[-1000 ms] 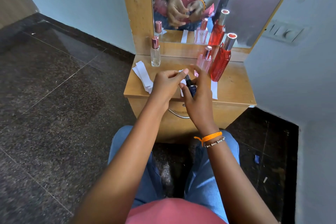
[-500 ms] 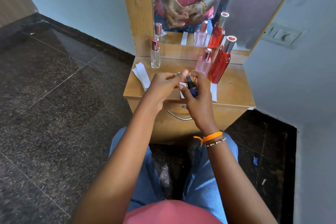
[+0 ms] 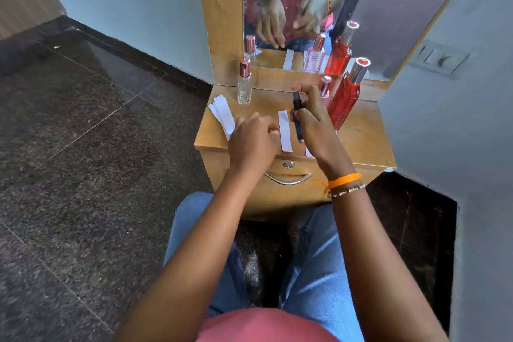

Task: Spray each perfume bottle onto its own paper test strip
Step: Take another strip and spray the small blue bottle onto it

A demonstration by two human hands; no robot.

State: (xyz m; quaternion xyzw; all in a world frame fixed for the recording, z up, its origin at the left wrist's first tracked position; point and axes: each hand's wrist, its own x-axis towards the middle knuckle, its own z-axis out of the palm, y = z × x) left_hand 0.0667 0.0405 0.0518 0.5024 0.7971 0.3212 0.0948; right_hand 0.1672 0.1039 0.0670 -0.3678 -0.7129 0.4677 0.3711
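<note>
My right hand is shut on a slim dark blue perfume bottle with a black top, held upright just right of a white paper strip lying on the wooden dresser top. My left hand rests with curled fingers at the strip's left edge; what is inside the fingers is hidden. A stack of spare strips lies at the left. Another strip peeks out under my right wrist. A clear bottle, a pink bottle and a tall red bottle stand at the back.
A mirror rises behind the dresser and reflects the hands and bottles. The drawer below has a metal handle and a lock. A wall with a switch plate stands close on the right. Dark stone floor lies to the left.
My left hand has left the top of the blue bottle and dropped down-left beside the strip. My right hand has lifted the bottle a little further back.
</note>
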